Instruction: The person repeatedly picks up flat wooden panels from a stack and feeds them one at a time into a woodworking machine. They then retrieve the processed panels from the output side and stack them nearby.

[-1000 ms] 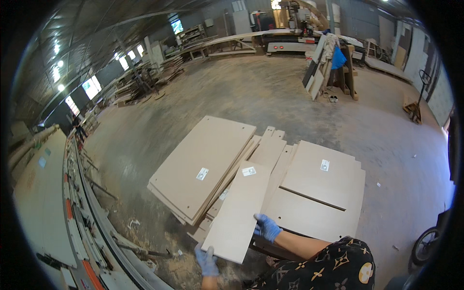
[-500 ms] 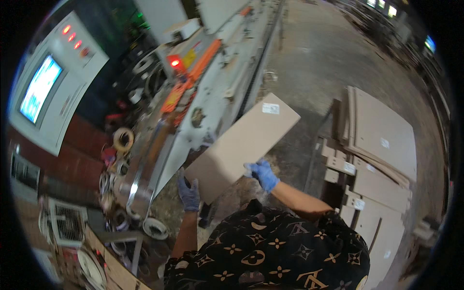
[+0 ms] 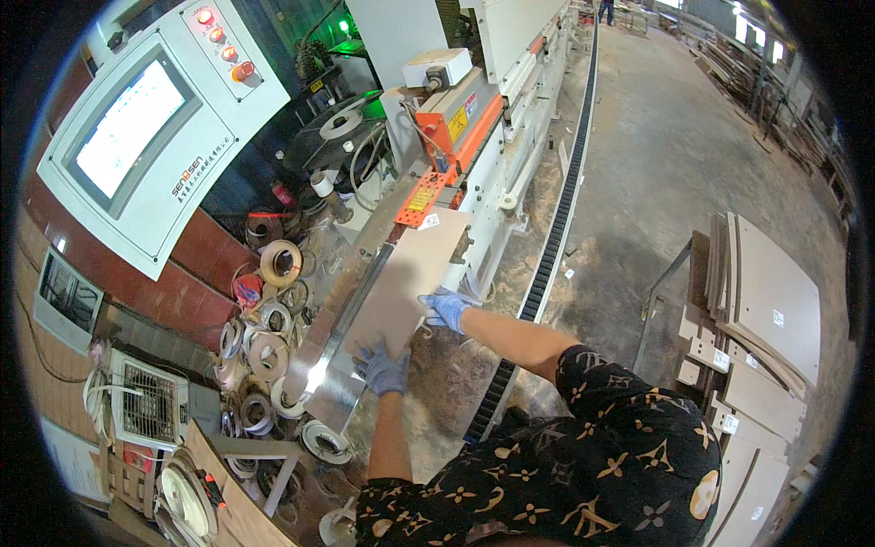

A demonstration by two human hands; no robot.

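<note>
I see my left hand [image 3: 383, 369] in a blue glove lying flat on the near end of a flat, light brown wooden board [image 3: 401, 278]. The fingers are spread out and press down; they do not wrap around anything. My right hand [image 3: 447, 308], gloved too, sits at the board's right edge, about three o'clock from its middle, fingers curled lightly over the side. I think that keeps the board straight. The board lies on the shiny metal feed table [image 3: 333, 365] of the long grey and orange machine [image 3: 474, 109], pointing toward twelve o'clock. At ten o'clock is a white control box with a bright screen [image 3: 137, 128]. Rolls of edge tape [image 3: 278, 264] lie at nine o'clock. More brown boards [image 3: 775, 310] are stacked at three o'clock.
</note>
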